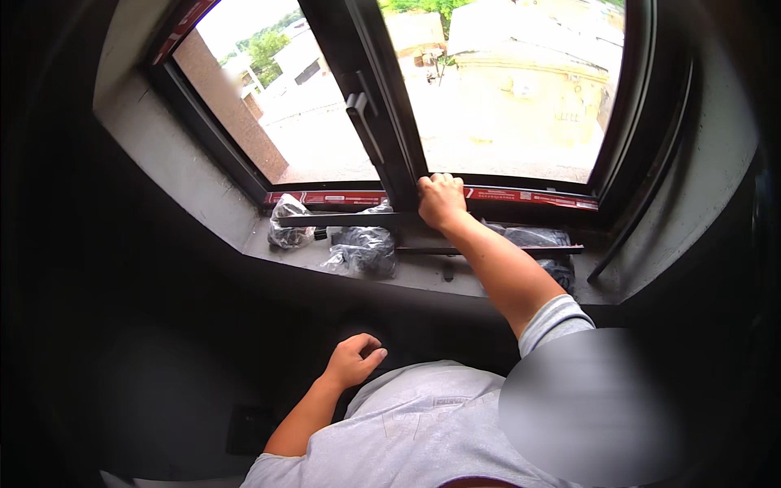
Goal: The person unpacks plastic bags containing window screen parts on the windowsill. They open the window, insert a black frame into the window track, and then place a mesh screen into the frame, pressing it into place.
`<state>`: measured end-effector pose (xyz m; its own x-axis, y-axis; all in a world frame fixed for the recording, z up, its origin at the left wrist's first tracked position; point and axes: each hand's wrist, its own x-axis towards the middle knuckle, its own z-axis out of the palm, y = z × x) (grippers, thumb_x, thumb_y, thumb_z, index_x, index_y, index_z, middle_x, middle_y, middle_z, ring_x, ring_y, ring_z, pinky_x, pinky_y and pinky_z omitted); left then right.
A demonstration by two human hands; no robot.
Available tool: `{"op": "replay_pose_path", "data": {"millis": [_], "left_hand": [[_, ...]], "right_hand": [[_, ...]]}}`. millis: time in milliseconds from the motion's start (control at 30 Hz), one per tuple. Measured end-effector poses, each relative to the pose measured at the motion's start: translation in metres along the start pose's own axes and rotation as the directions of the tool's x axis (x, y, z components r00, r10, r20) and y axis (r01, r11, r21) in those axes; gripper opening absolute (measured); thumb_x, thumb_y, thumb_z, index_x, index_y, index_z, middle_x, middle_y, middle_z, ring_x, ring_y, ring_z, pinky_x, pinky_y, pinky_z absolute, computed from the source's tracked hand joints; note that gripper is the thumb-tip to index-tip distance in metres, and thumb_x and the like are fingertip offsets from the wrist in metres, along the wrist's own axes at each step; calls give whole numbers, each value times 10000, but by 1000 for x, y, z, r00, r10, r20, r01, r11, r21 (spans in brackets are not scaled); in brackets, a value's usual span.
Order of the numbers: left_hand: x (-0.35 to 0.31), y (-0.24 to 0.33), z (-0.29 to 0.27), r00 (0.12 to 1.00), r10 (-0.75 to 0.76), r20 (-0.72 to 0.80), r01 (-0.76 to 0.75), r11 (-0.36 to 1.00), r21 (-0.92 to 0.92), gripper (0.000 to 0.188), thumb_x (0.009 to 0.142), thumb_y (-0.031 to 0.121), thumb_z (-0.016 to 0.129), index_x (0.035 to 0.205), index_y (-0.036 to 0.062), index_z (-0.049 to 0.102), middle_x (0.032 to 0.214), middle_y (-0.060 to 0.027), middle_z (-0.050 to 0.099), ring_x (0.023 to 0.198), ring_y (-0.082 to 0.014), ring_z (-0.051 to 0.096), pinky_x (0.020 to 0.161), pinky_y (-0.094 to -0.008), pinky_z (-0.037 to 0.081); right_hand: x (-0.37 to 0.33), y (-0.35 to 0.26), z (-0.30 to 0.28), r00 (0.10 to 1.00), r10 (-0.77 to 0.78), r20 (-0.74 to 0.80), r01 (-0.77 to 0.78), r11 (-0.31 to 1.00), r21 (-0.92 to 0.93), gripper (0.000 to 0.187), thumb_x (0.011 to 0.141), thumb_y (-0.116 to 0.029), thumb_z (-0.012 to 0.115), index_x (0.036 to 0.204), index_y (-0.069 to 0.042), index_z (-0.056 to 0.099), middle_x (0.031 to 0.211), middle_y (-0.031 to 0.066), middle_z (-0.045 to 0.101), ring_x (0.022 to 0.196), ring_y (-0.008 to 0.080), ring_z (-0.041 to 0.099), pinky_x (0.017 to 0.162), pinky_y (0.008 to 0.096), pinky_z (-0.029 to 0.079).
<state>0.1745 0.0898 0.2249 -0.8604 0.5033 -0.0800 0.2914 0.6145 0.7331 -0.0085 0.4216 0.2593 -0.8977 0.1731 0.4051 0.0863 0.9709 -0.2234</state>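
My right hand (442, 200) reaches to the bottom of the dark window frame (399, 154), near the foot of the middle post. Its fingers are curled down at the frame; what they grip, if anything, is hidden. A long dark strip (350, 220) runs along the sill from the left and meets this hand, but I cannot tell whether it is held. My left hand (355, 359) hangs in front of my body below the sill, loosely bent, with a gap between thumb and fingers and nothing in it.
Plastic-wrapped dark parts (362, 248) lie on the sill (439, 281), with another wrapped bundle (537, 237) on the right. A thin dark bar (529, 250) lies there too. The window handle (364, 122) juts from the middle post. Red tape (521, 196) lines the lower frame.
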Motion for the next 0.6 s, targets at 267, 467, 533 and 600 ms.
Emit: {"op": "replay_pose_path", "data": {"millis": [267,467,533,600], "left_hand": [[7,-64,5,988,-55,146,68,994,-82,269,884,259,730,1020,27,717,929,-122,732,836,-217,701,791,-339,563],[14,-115,-9,992,-46,118,69,977,-203,261,899,261,727,1004,23,710,911,-110,731,823,-197,692,788,-326,551],[11,-134,-6,994,-57,93,83,949,-303,255,906,256,726,997,18,708,905,-99,732,821,-177,685,783,-321,548],[10,-152,2,993,-65,96,99,904,-416,251,911,252,727,988,14,707,896,-87,730,821,-159,676,778,-315,545]], "right_hand": [[-1,8,-2,999,-30,11,29,994,105,229,872,-202,666,1093,-154,701,1080,114,704,1039,326,664,958,485,462],[-5,8,20,944,-161,-287,203,971,123,49,843,-119,652,842,-114,700,902,81,700,912,314,663,926,515,446],[-6,2,7,981,-115,-159,146,969,197,49,832,-95,652,784,-100,658,861,76,685,881,325,652,916,511,443],[-8,1,-3,994,22,-105,8,961,278,52,835,-43,680,886,-44,683,933,124,716,916,322,670,868,423,489]]}}
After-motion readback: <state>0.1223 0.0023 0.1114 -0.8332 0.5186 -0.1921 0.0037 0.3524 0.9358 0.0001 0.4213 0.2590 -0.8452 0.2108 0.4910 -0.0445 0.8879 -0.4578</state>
